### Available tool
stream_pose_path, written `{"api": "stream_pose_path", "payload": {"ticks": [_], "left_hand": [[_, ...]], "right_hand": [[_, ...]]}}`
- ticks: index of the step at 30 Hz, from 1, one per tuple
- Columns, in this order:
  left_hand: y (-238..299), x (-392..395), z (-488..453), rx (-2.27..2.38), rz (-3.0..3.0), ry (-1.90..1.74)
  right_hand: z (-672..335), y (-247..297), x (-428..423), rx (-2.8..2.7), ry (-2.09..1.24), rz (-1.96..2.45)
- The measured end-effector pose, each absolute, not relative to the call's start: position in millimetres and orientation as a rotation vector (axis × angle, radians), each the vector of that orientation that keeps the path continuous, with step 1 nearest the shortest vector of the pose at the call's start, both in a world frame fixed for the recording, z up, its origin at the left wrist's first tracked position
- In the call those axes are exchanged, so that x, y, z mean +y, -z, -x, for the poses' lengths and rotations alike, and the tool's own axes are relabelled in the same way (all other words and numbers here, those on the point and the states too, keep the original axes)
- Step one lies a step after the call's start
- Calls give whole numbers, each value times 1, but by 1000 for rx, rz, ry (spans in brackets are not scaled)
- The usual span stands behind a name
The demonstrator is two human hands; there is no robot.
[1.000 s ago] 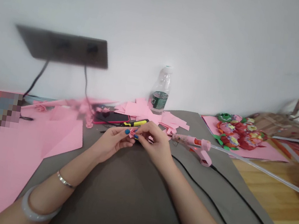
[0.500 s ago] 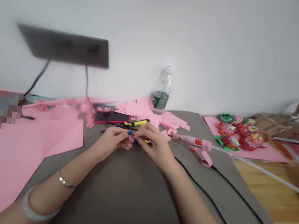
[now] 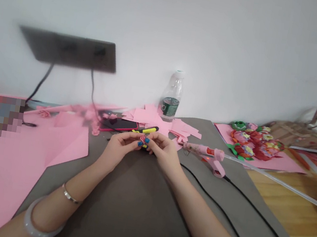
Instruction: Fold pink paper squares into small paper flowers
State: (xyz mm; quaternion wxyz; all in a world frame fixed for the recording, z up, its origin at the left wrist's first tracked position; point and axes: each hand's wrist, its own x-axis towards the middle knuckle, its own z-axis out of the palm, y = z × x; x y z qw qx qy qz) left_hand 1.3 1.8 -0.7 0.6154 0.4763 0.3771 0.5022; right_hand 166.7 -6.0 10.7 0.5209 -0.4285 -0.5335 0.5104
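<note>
My left hand and my right hand meet above the grey mat, their fingertips pinching a small rolled piece of pink paper between them. Most of the roll is hidden by my fingers. Just beyond my fingertips lies a yellow-and-black utility knife, and a black phone in a pink case rests further left. To the right of my right hand lies a pink hot glue gun.
Loose pink paper squares lie at the back, near a plastic water bottle. Large pink sheets cover the left. Paper flowers on a pink sheet sit to the right, and a black cord loops across the mat.
My hands have come closer together, with both now pinching the pink roll. The fingers of my right hand have moved left and now cover the dark object seen earlier.
</note>
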Motion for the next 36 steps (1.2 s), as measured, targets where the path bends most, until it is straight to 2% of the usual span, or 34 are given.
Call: {"api": "stream_pose_path", "payload": {"ticks": [5,13,20,23,31,36], "left_hand": [[0,1,0,935,-1191,-1195],[-10,1,3,990,-1529,-1195],[-11,3,6,957,-1616,-1075],[-10,3,5,934,-1611,-1087],[-1,-1,0,1001,-1543,-1226],[-6,-2,2,1090,-1689,-1257]], "right_hand": [[-168,-9,-6,-1311,-1234,1064],[-169,-9,-8,-1582,-767,1055],[-174,-13,-8,-1761,-568,959],[-174,-11,-7,-1742,-568,947],[-163,4,-2,-1480,-844,1033],[-162,-1,-7,-1496,-771,1042]]}}
